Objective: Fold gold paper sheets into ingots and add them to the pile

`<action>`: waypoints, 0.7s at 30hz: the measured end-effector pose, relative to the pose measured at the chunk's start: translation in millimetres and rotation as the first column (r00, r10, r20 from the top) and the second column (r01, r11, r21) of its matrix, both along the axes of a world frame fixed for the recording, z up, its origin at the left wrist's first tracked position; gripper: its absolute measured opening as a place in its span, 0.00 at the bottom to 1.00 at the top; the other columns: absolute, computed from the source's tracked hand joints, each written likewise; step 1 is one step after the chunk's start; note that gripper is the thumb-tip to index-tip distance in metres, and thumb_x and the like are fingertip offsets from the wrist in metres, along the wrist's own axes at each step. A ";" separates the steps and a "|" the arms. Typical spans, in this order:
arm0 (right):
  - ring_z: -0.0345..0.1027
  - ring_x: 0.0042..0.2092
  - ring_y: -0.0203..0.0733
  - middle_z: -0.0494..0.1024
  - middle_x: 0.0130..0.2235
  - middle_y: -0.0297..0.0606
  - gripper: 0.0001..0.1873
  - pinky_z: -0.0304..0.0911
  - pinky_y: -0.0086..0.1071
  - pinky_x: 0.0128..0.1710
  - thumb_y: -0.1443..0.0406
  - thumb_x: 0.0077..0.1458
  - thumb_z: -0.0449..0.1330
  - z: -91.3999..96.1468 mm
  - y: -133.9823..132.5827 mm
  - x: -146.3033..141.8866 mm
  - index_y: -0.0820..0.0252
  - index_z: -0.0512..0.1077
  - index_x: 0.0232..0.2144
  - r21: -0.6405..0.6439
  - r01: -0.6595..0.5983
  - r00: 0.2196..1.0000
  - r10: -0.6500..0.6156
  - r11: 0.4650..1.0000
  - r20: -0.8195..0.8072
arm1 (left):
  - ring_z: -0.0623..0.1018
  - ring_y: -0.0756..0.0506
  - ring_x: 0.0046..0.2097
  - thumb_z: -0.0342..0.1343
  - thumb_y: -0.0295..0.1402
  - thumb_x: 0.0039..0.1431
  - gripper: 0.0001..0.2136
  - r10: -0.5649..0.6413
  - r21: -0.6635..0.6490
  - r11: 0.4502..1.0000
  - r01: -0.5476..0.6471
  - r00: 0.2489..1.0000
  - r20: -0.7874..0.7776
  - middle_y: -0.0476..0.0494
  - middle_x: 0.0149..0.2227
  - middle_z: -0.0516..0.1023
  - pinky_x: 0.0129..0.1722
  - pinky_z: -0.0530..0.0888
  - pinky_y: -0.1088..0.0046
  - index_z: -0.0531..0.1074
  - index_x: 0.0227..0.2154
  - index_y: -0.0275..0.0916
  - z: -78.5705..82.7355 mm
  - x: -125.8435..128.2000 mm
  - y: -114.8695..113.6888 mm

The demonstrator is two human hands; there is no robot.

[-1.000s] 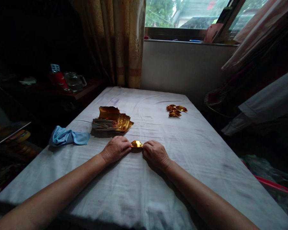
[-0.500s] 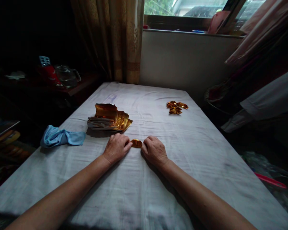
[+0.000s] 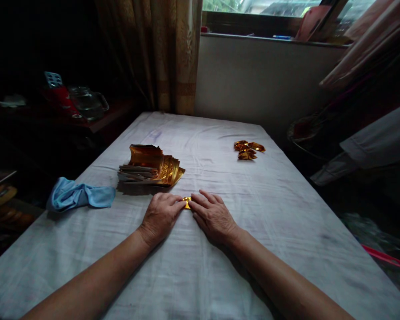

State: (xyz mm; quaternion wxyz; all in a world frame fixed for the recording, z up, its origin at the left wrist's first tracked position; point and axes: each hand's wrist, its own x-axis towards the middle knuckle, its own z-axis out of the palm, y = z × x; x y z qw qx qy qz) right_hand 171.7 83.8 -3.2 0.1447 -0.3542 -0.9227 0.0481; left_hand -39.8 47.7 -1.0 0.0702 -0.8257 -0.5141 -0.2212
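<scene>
Apparently you're creasing the gold foil piece point(image 3: 187, 203), left hand point(image 3: 162, 214) and right hand point(image 3: 215, 216) at its ends, each grip part-curled, pinching unclear, and even pressure seems needed.

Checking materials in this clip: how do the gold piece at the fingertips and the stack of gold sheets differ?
Size: the gold piece looks far smaller than the stack of gold sheets.
Build: the gold piece is compact, the stack loosely layered.
Contact: the left hand and right hand touch the gold piece; neither touches the stack.
Both are shiny gold and on white cloth.
</scene>
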 end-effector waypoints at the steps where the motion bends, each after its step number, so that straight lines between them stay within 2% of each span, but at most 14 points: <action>1: 0.51 0.68 0.54 0.66 0.65 0.38 0.23 0.49 0.48 0.63 0.58 0.68 0.52 1.2 -0.6 1.3 0.52 0.65 0.63 -0.039 -0.018 0.999 0.020 0.999 0.036 | 0.75 0.42 0.46 0.57 0.28 0.64 0.09 -0.016 0.015 1.000 0.017 0.999 -0.028 0.46 0.46 0.81 0.47 0.66 0.61 0.76 0.45 0.42 1.3 -0.1 -1.4; 4: 0.43 0.71 0.56 0.56 0.70 0.39 0.31 0.41 0.53 0.67 0.53 0.67 0.52 2.8 -0.9 5.6 0.54 0.56 0.68 -0.133 -0.037 0.991 0.053 0.990 0.120 | 0.76 0.41 0.47 0.56 0.27 0.63 0.11 -0.032 0.019 0.999 0.033 0.996 -0.085 0.43 0.47 0.81 0.49 0.66 0.59 0.76 0.47 0.39 6.2 0.4 -6.1; 7: 0.40 0.72 0.56 0.52 0.71 0.40 0.33 0.39 0.54 0.68 0.51 0.67 0.50 1.3 0.1 10.0 0.55 0.54 0.69 -0.162 -0.016 0.987 0.042 0.987 0.158 | 0.76 0.40 0.48 0.54 0.27 0.64 0.12 -0.025 0.011 1.000 0.026 0.995 -0.092 0.43 0.47 0.81 0.49 0.66 0.58 0.75 0.48 0.39 7.8 0.0 -9.3; 13: 0.42 0.71 0.57 0.53 0.71 0.43 0.31 0.42 0.54 0.67 0.52 0.67 0.51 -2.1 1.2 20.9 0.52 0.58 0.68 -0.109 0.121 0.977 -0.099 0.987 0.186 | 0.76 0.41 0.49 0.55 0.30 0.66 0.09 -0.011 -0.024 1.000 0.010 0.999 -0.033 0.44 0.47 0.81 0.48 0.67 0.61 0.77 0.46 0.41 3.6 -8.1 -7.7; 17: 0.45 0.70 0.57 0.53 0.70 0.47 0.31 0.44 0.54 0.67 0.53 0.66 0.53 -0.5 0.8 24.0 0.54 0.59 0.67 -0.089 0.132 0.977 -0.114 0.987 0.181 | 0.76 0.42 0.46 0.58 0.34 0.65 0.08 0.035 -0.107 0.994 -0.030 0.999 0.040 0.46 0.46 0.81 0.45 0.68 0.62 0.78 0.44 0.44 1.6 -13.1 -4.4; 21: 0.43 0.71 0.58 0.51 0.71 0.47 0.31 0.43 0.55 0.67 0.53 0.65 0.54 4.0 -0.7 15.3 0.52 0.58 0.67 -0.075 0.088 0.986 -0.076 0.993 0.148 | 0.75 0.43 0.44 0.58 0.35 0.65 0.06 0.065 -0.115 0.992 -0.057 0.996 0.062 0.47 0.43 0.81 0.44 0.67 0.63 0.78 0.42 0.44 0.6 -12.3 -1.6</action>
